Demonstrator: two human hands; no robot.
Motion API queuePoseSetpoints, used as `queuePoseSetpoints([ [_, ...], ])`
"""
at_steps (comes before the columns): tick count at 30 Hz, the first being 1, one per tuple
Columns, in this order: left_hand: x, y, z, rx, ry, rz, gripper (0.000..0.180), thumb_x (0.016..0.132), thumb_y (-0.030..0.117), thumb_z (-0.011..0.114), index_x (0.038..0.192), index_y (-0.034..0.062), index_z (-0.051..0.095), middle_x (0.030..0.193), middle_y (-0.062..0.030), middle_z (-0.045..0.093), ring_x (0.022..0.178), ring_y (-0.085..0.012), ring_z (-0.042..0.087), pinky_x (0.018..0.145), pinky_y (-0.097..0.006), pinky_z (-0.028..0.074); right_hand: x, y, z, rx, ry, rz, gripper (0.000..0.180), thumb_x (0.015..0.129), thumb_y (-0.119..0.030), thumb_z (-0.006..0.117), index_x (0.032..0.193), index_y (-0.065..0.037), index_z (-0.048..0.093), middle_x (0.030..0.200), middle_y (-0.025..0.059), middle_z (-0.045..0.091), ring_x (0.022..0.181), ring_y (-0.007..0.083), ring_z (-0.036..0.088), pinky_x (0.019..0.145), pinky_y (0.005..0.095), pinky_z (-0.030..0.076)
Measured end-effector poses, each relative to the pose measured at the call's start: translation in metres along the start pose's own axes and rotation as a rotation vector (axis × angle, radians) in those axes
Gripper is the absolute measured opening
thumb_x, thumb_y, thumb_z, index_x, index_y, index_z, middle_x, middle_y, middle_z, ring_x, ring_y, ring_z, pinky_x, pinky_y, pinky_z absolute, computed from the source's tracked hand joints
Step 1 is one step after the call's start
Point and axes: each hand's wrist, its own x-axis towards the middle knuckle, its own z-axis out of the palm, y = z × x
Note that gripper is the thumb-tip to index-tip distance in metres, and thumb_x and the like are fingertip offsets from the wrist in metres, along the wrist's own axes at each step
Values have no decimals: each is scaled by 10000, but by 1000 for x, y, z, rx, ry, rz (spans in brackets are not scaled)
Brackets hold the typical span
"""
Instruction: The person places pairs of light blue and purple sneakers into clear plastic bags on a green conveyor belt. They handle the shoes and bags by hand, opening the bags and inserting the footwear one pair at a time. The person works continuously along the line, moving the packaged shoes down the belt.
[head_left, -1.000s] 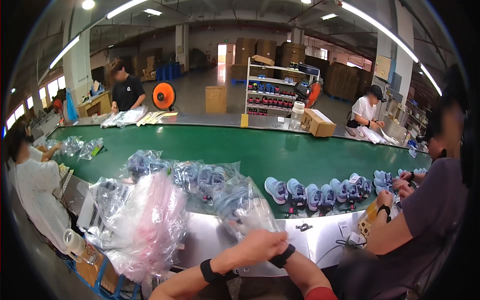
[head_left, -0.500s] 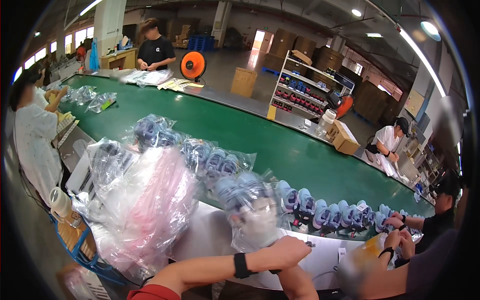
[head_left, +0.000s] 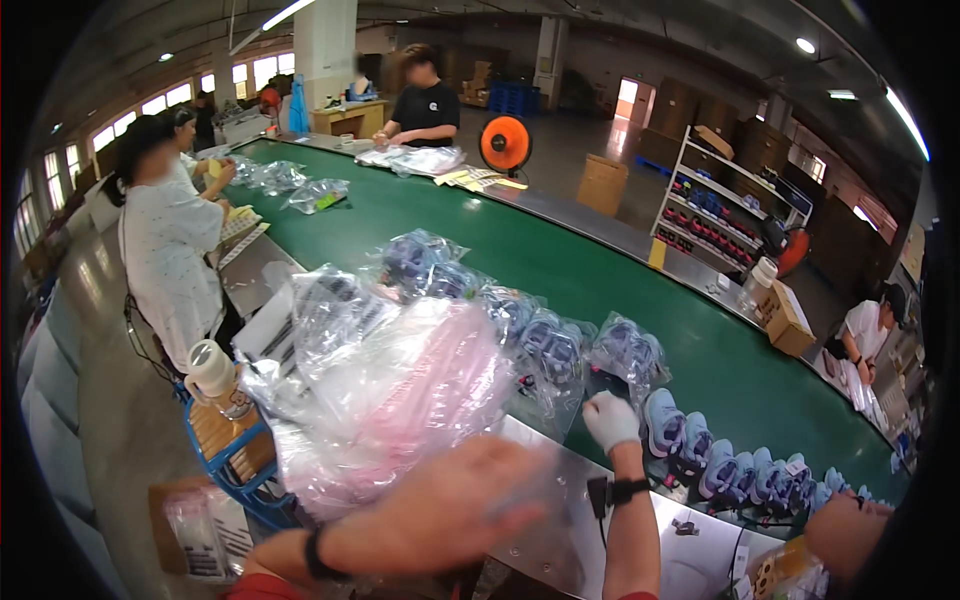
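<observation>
My right hand [head_left: 612,422], in a white glove, is closed at the near end of a clear bag of blue shoes [head_left: 628,355] on the green belt; the fingertips are partly hidden. My left hand [head_left: 465,490] is bare and blurred by motion, its fingers apart and nothing visible in them. It is over the near edge of the table, beside a large heap of clear and pink plastic bags [head_left: 400,375]. More bagged shoes [head_left: 550,350] lie just left of my right hand. A row of unbagged blue shoes [head_left: 720,468] runs to the right.
A green belt [head_left: 480,235] crosses the scene. A bottle [head_left: 210,370] stands on a blue-framed stool [head_left: 235,450] at left. A co-worker's arm [head_left: 845,530] reaches in at lower right. Other people work along the belt. An orange fan [head_left: 505,143] and a carton [head_left: 787,318] are across it.
The bagged shoes I held over the table are now on the belt. My crossed arms have parted, left hand to the left, right hand out at the bag. The view has turned left.
</observation>
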Motion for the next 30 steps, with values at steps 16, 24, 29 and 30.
queuePoseSetpoints([
  [16, -18, -219, -45, 312, -278, -466, 648, 791, 603, 578, 1060, 15, 619, 1025, -238, 618, 982, -351, 600, 818, -431, 482, -94, -125, -92, 460, 153, -363, 163, 836, -140, 602, 942, -34, 664, 796, 139, 625, 690, 265, 610, 655, 318, 471],
  [24, 24, -190, -45, 364, -365, -518, 635, 757, 594, 624, 840, -35, 660, 809, -203, 661, 789, -340, 650, 679, -437, 508, -61, -214, -97, 232, 226, -722, 186, 833, -171, 618, 981, -67, 661, 943, 125, 637, 862, 299, 619, 749, 351, 494],
  [29, 29, -222, -37, 243, -321, -440, 640, 741, 558, 670, 808, -77, 641, 780, -203, 658, 704, -332, 656, 607, -413, 516, -50, -211, -71, 206, 159, -801, 128, 797, -163, 623, 871, -71, 672, 904, 101, 636, 841, 294, 609, 731, 377, 497],
  [30, 34, -225, -42, 161, -406, -529, 639, 741, 551, 674, 820, -83, 635, 779, -201, 656, 684, -324, 655, 588, -401, 517, -50, -209, -66, 204, 189, -806, 110, 789, -162, 624, 837, -71, 665, 876, 96, 633, 812, 296, 607, 705, 384, 497],
])
